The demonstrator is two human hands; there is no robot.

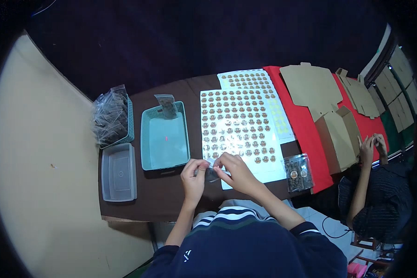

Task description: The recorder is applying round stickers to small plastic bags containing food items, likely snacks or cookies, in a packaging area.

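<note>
both hands (pixel 213 173) pinch crinkly clear pouch (pixel 211 174)

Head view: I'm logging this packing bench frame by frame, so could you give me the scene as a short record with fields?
left hand: fingers pinch one end of a small clear packet
right hand: fingers pinch the packet's other end
sticker sheets: round brown stickers in rows, just beyond the hands
teal tray: one packet leaning on its far rim
grey tray: left of teal tray
filled packets: heaped in far-left basket
finished packets: right of the hands
co-worker: hands at a flat cardboard box
</note>
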